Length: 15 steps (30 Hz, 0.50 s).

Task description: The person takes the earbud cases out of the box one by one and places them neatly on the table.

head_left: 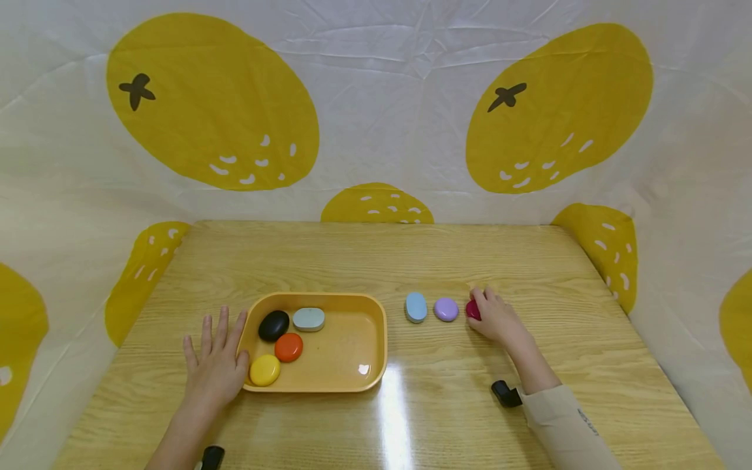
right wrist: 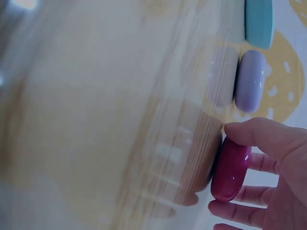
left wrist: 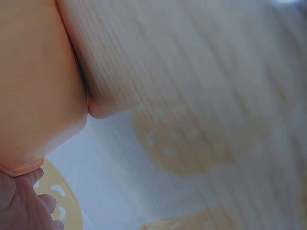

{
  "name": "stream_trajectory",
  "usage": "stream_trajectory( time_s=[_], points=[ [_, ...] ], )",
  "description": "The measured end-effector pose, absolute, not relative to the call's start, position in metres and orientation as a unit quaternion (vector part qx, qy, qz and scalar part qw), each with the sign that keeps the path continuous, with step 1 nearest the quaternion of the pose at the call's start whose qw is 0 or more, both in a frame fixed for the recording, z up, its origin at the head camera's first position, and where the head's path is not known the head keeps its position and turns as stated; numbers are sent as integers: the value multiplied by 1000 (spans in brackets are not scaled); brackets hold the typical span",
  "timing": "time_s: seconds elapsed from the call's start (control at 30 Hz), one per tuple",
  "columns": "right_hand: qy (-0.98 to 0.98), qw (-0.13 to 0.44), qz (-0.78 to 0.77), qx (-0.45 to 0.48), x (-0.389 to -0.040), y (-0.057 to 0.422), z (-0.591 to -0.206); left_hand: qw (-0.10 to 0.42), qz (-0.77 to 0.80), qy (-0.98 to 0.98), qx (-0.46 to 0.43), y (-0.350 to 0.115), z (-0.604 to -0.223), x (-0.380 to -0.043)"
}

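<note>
My right hand (head_left: 496,318) has its thumb and fingers around a glossy dark pink rounded stone (right wrist: 231,170), which lies on the table at the right end of a short row. Beside it sit a lilac round stone (head_left: 446,309) and a light blue oval stone (head_left: 416,307). My left hand (head_left: 216,369), fingers spread and straight, touches the left side of a yellow-orange tray (head_left: 358,297). Inside the tray's left half are a black stone (head_left: 273,326), a pale grey oval one (head_left: 309,319), an orange-red one (head_left: 288,347) and a yellow one (head_left: 265,371).
The wooden table (head_left: 446,261) reflects a bright light strip in front of the tray. Behind and beside it hangs a white cloth (head_left: 388,117) with big yellow fruit shapes. A black wrist device (head_left: 506,394) sticks out at the right sleeve.
</note>
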State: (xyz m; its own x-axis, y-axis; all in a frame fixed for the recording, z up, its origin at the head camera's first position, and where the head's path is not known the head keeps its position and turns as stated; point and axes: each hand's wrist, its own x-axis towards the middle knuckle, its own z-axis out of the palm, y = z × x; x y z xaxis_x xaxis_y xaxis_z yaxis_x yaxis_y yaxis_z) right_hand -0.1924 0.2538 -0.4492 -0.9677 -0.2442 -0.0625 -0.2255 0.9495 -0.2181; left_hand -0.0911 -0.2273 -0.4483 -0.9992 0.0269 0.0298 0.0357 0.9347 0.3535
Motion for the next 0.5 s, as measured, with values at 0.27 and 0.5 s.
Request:
stream_trajectory(
  time_s=[0.27, 0.5],
  points=[
    [986, 48, -107, -118, -192, 252, -445, 17, -181, -983, -17, -227, -449, -91],
    [976, -25, -118, -180, -196, 216, -422, 20, -180, -983, -17, -227, -450, -91]
  ],
)
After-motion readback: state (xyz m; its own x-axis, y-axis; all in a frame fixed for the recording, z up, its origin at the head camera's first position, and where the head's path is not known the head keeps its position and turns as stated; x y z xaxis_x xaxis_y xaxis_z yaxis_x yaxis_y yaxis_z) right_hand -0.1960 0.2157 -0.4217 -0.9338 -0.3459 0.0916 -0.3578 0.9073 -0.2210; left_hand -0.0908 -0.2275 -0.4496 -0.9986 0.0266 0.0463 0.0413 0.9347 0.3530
